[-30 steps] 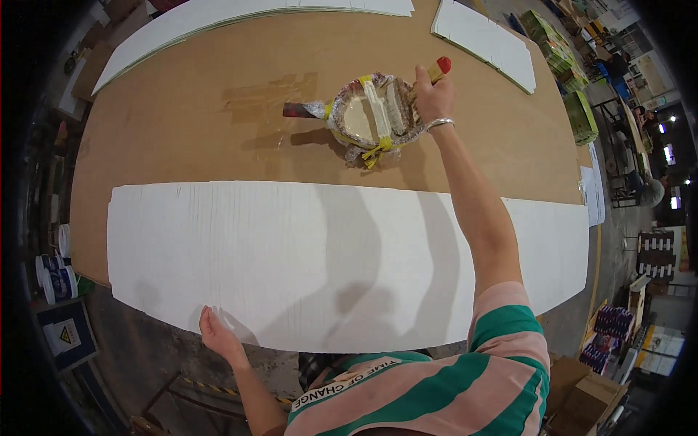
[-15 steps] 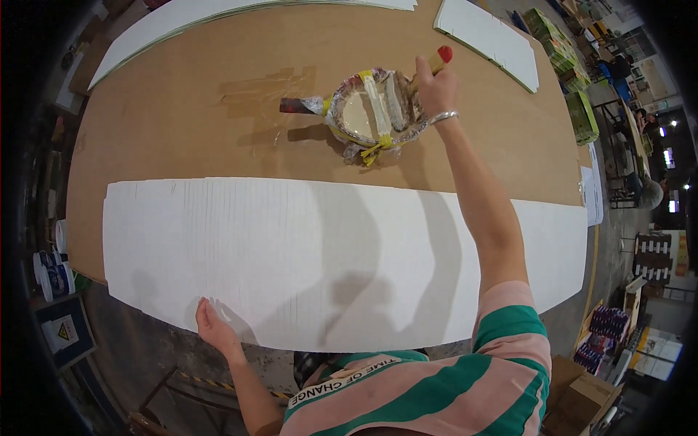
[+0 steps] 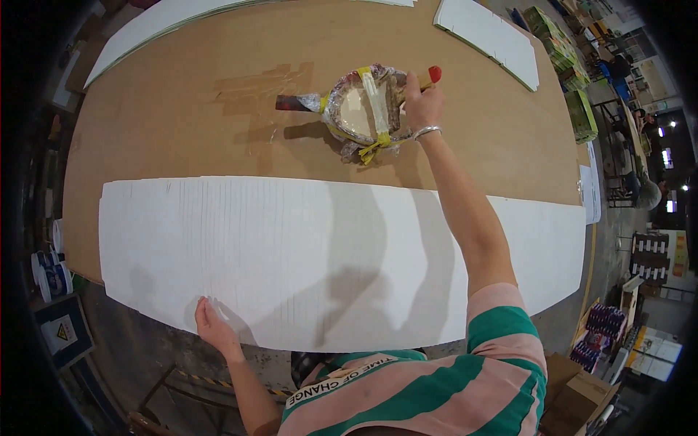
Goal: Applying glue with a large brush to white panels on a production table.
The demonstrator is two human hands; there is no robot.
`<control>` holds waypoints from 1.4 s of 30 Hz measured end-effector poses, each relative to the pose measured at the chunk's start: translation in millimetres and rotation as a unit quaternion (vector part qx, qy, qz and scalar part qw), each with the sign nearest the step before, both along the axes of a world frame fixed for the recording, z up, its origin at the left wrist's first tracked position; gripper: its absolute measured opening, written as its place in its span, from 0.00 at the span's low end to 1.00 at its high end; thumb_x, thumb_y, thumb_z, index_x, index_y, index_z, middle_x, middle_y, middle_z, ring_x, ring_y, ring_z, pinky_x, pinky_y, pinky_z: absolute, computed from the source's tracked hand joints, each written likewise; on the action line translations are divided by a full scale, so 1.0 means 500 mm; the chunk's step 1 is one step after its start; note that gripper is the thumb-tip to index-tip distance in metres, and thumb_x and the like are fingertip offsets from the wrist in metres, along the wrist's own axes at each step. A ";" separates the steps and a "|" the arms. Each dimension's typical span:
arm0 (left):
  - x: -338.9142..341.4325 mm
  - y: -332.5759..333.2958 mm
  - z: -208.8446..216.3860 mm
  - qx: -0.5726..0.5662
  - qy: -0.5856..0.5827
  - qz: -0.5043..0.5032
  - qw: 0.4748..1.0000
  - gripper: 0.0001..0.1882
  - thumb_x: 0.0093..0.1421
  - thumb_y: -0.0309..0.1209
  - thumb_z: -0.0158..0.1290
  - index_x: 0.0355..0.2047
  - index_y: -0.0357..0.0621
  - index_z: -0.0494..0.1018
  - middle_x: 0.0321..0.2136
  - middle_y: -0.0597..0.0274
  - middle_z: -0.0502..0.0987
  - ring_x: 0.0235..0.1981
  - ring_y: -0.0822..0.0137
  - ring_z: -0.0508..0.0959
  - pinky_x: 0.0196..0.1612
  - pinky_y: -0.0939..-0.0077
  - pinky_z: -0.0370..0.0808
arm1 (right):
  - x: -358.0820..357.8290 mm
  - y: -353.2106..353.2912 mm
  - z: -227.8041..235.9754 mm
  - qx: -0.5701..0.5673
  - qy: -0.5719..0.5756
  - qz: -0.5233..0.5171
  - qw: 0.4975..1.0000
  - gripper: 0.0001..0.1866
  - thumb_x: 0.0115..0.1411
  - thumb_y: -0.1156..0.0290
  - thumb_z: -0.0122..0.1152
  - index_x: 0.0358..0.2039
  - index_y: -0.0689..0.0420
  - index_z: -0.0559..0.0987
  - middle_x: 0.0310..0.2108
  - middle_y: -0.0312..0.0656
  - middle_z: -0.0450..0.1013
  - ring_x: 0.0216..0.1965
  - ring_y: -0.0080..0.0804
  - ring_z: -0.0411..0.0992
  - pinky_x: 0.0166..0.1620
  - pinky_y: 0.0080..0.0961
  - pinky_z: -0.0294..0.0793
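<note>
A pan (image 3: 354,109) of pale paste stands on the brown table, wrapped in crinkled plastic, with a dark handle (image 3: 293,102) pointing left. A yellowish strip (image 3: 375,103) runs across its opening and is knotted at the near rim. My right hand (image 3: 424,107) is closed round a brush (image 3: 434,75) with a red-tipped wooden handle, its bristle end down in the pan beside the strip. At the near left edge of a spread of overlapping white sheets (image 3: 269,254), my left hand (image 3: 215,329) has its fingers pressed together; whether they grip a sheet is hidden.
More white sheets lie along the table's far left edge (image 3: 174,33). A white stack (image 3: 487,43) sits at the far right. Clear tape (image 3: 265,94) is stuck on the brown surface (image 3: 167,138) left of the pan. Cardboard boxes (image 3: 578,392) stand on the floor at the near right.
My right hand has moved left and slightly nearer with the brush, whose bristles have shifted inside the pan. The left hand has stayed in place.
</note>
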State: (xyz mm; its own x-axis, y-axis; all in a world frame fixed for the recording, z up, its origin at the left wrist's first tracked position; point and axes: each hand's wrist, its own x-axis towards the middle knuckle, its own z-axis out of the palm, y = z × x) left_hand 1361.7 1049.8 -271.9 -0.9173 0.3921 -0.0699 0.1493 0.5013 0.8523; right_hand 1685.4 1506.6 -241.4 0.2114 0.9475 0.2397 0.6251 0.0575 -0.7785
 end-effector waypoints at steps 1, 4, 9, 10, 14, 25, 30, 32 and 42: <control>-0.001 0.001 -0.004 0.000 -0.001 -0.005 1.000 0.12 0.62 0.25 0.44 0.42 0.28 0.71 0.46 0.52 0.73 0.47 0.63 0.72 0.54 0.72 0.65 | 0.006 0.004 -0.009 0.020 0.035 -0.024 0.999 0.26 0.53 0.50 0.57 0.17 0.65 0.75 0.15 0.54 0.70 0.21 0.48 0.73 0.26 0.38 0.69; -0.004 -0.002 -0.002 -0.003 -0.003 -0.002 1.000 0.12 0.62 0.25 0.44 0.42 0.28 0.71 0.45 0.52 0.73 0.48 0.63 0.72 0.54 0.72 0.65 | -0.001 -0.005 0.011 -0.042 0.074 -0.015 0.996 0.26 0.53 0.50 0.57 0.18 0.65 0.75 0.14 0.51 0.71 0.20 0.45 0.73 0.26 0.37 0.69; 0.001 0.002 -0.002 -0.005 -0.004 -0.006 1.000 0.13 0.62 0.26 0.45 0.42 0.28 0.71 0.45 0.52 0.73 0.47 0.63 0.72 0.54 0.72 0.65 | 0.030 -0.003 0.024 -0.023 0.146 0.001 0.989 0.20 0.57 0.57 0.56 0.19 0.62 0.76 0.12 0.42 0.71 0.13 0.30 0.70 0.19 0.26 0.66; 0.004 0.004 0.004 -0.004 -0.002 -0.006 1.000 0.13 0.62 0.26 0.45 0.42 0.28 0.71 0.45 0.52 0.74 0.47 0.63 0.72 0.54 0.73 0.65 | 0.030 -0.008 0.042 -0.016 0.207 -0.005 0.978 0.17 0.59 0.61 0.55 0.19 0.60 0.75 0.13 0.38 0.71 0.10 0.21 0.67 0.14 0.19 0.63; 0.002 0.004 0.004 -0.005 0.001 -0.012 1.000 0.13 0.62 0.26 0.45 0.42 0.28 0.71 0.45 0.53 0.74 0.47 0.63 0.72 0.54 0.73 0.65 | 0.052 -0.005 0.072 0.019 0.263 0.008 0.965 0.21 0.57 0.58 0.56 0.17 0.63 0.76 0.09 0.37 0.68 0.10 0.23 0.67 0.17 0.23 0.66; -0.010 -0.015 -0.016 -0.007 0.000 -0.004 1.000 0.12 0.62 0.26 0.45 0.42 0.29 0.71 0.45 0.52 0.74 0.47 0.63 0.73 0.53 0.73 0.67 | 0.055 -0.015 0.117 0.010 0.279 0.092 0.956 0.18 0.59 0.60 0.55 0.20 0.61 0.76 0.14 0.38 0.71 0.10 0.20 0.63 0.14 0.18 0.60; 0.010 -0.004 0.002 -0.030 0.002 0.008 1.000 0.12 0.62 0.25 0.45 0.42 0.29 0.72 0.45 0.52 0.74 0.47 0.63 0.73 0.53 0.72 0.67 | 0.077 -0.012 0.130 -0.017 0.337 0.092 0.937 0.16 0.60 0.60 0.54 0.25 0.60 0.74 0.20 0.43 0.74 0.10 0.19 0.61 0.12 0.16 0.54; 0.008 -0.010 -0.008 -0.018 -0.003 0.007 1.000 0.12 0.62 0.26 0.46 0.42 0.29 0.72 0.45 0.52 0.74 0.47 0.63 0.73 0.53 0.73 0.67 | 0.077 -0.012 0.126 -0.027 0.366 0.095 0.925 0.16 0.60 0.60 0.54 0.25 0.60 0.73 0.21 0.44 0.74 0.10 0.20 0.61 0.12 0.16 0.54; 0.012 -0.035 -0.005 0.001 0.000 0.012 1.000 0.12 0.62 0.26 0.46 0.41 0.30 0.72 0.45 0.52 0.74 0.47 0.64 0.73 0.53 0.73 0.66 | 0.113 0.028 0.041 -0.038 0.456 0.045 0.888 0.17 0.61 0.62 0.52 0.24 0.64 0.72 0.15 0.42 0.69 0.09 0.24 0.62 0.11 0.20 0.54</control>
